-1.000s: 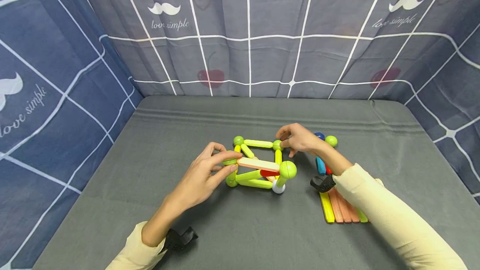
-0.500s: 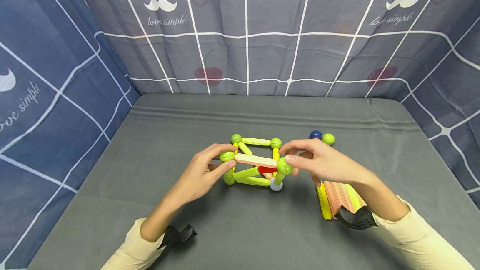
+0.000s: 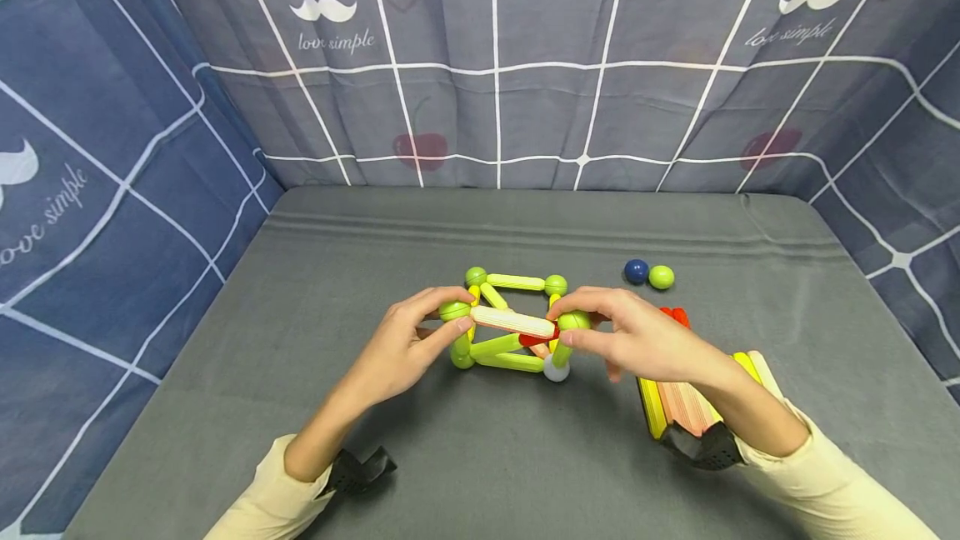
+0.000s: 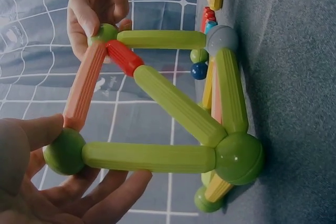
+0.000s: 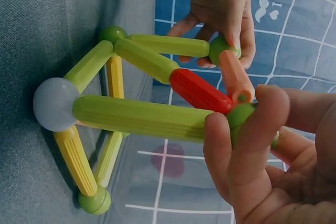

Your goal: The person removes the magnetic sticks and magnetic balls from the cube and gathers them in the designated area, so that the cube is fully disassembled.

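A frame of magnetic rods and balls stands on the grey table, its near side upright. My left hand [image 3: 405, 348] pinches the green ball [image 4: 65, 150] at the upper left corner between thumb and fingers. At the upper right corner, my right hand [image 3: 645, 336] grips another green ball [image 5: 241, 115]. Between these balls runs a peach rod [image 3: 513, 322]; its right end overlaps the ball in the right wrist view. A red rod [image 4: 124, 57] and a green rod [image 4: 178, 106] form a diagonal down to the lower left ball [image 4: 240, 158]. A grey ball [image 3: 556, 368] sits at the lower right.
A dark blue ball [image 3: 637, 272] and a loose green ball [image 3: 661, 277] lie behind my right hand. Red rods [image 3: 678, 316] and a row of yellow and peach rods [image 3: 681, 402] lie partly under my right forearm. A checked curtain [image 3: 540, 65] surrounds the table.
My right hand has come from the far right corner ball to the upper right near ball and now grips it. My left hand keeps its pinch on the upper left ball.
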{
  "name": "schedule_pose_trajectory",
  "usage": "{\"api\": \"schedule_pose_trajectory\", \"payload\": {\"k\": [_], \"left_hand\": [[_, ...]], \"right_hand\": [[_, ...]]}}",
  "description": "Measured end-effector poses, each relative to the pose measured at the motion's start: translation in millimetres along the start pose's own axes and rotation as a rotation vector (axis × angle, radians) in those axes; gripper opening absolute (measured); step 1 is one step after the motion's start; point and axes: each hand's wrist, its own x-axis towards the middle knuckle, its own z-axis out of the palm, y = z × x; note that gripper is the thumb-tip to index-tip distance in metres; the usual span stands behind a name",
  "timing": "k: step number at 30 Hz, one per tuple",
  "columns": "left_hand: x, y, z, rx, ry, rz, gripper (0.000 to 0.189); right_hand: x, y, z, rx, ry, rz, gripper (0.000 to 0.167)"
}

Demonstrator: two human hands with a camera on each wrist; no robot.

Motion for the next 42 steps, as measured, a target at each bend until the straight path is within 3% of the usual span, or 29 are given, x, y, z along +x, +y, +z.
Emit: {"api": "schedule_pose_trajectory", "payload": {"k": [11, 19, 28, 34, 42], "left_hand": [[-1.0, -1.6, -1.1, -0.016, 0.023, -0.009, 0.025], [-0.7, -1.9, -0.6, -0.016, 0.015, 0.001, 0.025], [-0.9, -2.4, 0.7, -0.020, 0.015, -0.019, 0.025], [-1.6, -1.2, 0.8, -0.026, 0.016, -0.036, 0.025], [-3.4, -0.1, 0.7, -0.020, 0.026, -0.067, 0.025]], "right_hand": [[-2.8, 5, -6, 0.095, -0.001, -0.012, 0.018], [-8.1, 8, -10, 0.164, 0.079, 0.009, 0.019], [-23.6, 11, -22, 0.130, 0.182, 0.048, 0.023], [-43.0, 29, -39, 0.152, 0.280, 0.111, 0.028], [-71.0, 69, -64, 0.114, 0.411, 0.209, 0.027]]}}
